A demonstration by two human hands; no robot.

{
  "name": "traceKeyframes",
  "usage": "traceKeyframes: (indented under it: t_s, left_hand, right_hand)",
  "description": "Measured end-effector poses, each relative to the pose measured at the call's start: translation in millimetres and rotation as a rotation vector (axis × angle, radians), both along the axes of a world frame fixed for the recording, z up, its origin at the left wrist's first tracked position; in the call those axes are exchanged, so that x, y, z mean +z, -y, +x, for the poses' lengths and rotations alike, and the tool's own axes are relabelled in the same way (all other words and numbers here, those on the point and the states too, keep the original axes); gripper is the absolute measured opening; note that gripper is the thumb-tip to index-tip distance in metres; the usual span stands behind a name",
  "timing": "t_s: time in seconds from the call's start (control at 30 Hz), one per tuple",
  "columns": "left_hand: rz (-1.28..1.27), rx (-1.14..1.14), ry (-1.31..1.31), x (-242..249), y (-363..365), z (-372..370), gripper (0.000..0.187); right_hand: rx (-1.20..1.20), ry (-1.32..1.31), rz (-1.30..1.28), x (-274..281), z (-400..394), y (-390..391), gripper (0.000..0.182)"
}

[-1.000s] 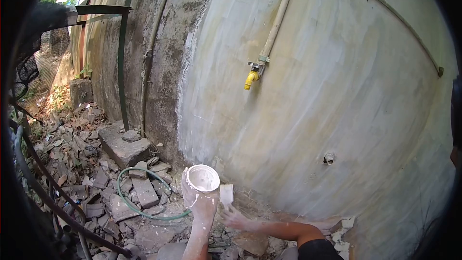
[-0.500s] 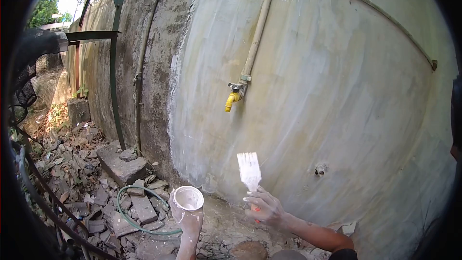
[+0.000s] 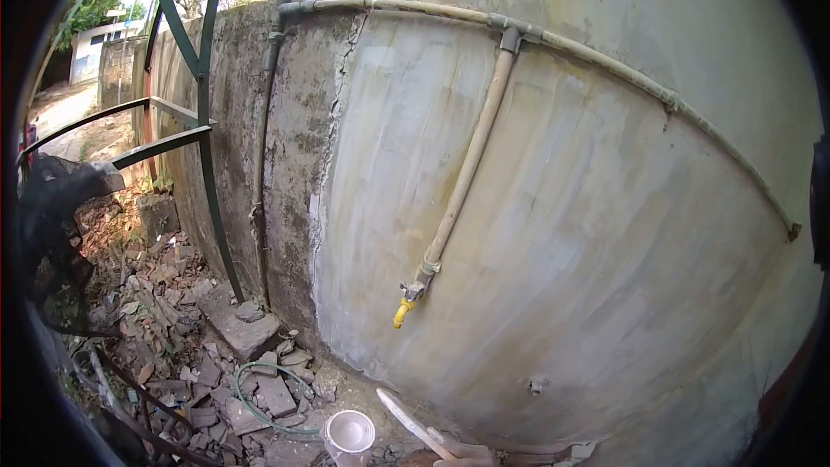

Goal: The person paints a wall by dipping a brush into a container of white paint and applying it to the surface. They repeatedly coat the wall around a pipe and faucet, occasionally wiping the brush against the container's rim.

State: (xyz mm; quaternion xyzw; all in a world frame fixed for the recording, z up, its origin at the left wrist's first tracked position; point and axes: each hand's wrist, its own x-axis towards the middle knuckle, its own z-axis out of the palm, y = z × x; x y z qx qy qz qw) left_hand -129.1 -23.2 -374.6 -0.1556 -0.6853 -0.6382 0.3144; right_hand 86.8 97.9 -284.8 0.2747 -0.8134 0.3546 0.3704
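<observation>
Low in the view, my left hand [image 3: 349, 459] is closed around a small white tub [image 3: 349, 432], its round mouth facing up and its inside pale. Most of that hand falls below the bottom edge. To its right, my right hand [image 3: 469, 451] grips a paintbrush [image 3: 406, 419], whose white-coated bristle end slants up and left toward the foot of the wall. The brush is seen nearly edge-on. Before me stands a streaky whitish wall [image 3: 553, 207], and a yellow tap [image 3: 403, 311] hangs on it above the brush.
A pipe [image 3: 474, 156] runs down the wall to the tap, and a small spout [image 3: 538, 387] sticks out lower right. Broken rubble [image 3: 199, 363], a concrete slab [image 3: 238, 322] and a green hose [image 3: 246, 393] lie left. A green metal frame [image 3: 206, 121] rises behind.
The view has tilted up, so the tap and wall sit lower in it. Both hands now show near the bottom edge, and the brush has turned from broad side to nearly edge-on, leaning left.
</observation>
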Motion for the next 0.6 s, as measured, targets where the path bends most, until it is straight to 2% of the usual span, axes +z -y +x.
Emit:
traceKeyframes:
  t_s: [0.13,0.33,0.37,0.4,0.47,0.6]
  left_hand:
    - [-0.088,-0.045,0.115,103,50,41,0.085]
    - [-0.224,-0.084,0.215,293,152,113,0.084]
    - [-0.234,-0.091,0.223,319,162,126,0.084]
    - [-0.244,-0.097,0.237,341,173,142,0.084]
    - [-0.259,-0.1,0.267,371,192,181,0.084]
    - [-0.267,-0.085,0.322,400,215,258,0.084]
  right_hand:
    - [-0.027,0.351,-0.53,103,49,30,0.018]
    - [-0.046,0.806,-1.328,273,131,95,0.021]
    - [-0.049,0.874,-1.448,293,145,102,0.022]
    - [-0.048,0.89,-1.464,321,152,104,0.022]
    - [-0.325,0.606,-0.175,369,155,99,0.021]
    - [-0.325,0.593,-0.102,365,175,87,0.032]
